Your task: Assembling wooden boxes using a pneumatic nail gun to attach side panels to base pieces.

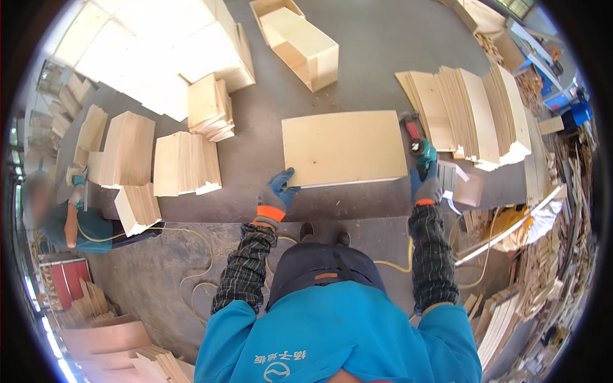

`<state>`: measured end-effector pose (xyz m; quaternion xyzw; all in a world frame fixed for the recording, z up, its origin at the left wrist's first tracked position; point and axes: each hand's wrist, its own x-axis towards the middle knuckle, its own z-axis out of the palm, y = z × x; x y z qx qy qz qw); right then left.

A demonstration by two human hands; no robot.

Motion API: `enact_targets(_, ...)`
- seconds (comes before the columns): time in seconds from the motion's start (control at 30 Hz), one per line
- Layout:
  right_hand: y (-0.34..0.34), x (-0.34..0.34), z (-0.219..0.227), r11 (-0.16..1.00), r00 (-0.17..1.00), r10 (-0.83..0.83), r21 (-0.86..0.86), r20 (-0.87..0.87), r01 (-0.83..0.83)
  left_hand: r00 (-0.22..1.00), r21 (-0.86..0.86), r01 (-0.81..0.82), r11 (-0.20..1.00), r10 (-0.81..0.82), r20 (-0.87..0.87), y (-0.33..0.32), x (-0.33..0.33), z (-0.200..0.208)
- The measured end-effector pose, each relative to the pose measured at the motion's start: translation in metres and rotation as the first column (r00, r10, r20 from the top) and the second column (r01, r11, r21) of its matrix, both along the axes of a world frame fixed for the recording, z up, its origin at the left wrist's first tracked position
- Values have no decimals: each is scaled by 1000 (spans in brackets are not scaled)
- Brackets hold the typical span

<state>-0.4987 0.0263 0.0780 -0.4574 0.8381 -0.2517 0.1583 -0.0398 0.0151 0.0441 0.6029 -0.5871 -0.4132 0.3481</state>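
A rectangular plywood panel [345,148] lies in front of me on the grey table, its long side running left to right. Whether it is the top face of a box I cannot tell. At its near left corner, my left hand [278,190], in a blue and grey glove with an orange cuff, is closed on the edge. My right hand [426,183], gloved alike, is wrapped round the handle of a teal and red nail gun [418,143]. The tool's head stands beside the panel's right edge.
Stacked plywood boards [456,112] stand at the right; more stacks [128,150] line the left. An open wooden box [300,41] sits at the back. A yellow hose [207,246] snakes over the floor. A co-worker [83,223] stands at far left; scrap wood [549,268] is piled right.
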Motion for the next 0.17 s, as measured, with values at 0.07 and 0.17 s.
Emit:
enact_targets(0.07,1,17,1,992,994,92,-90,57,-87,1000,-13,-23,1000,23,6,-2,2,0)
enact_targets(0.17,-4,44,-12,917,971,214,-319,-110,-238,986,225,-89,970,117,-116,-6,-4,12)
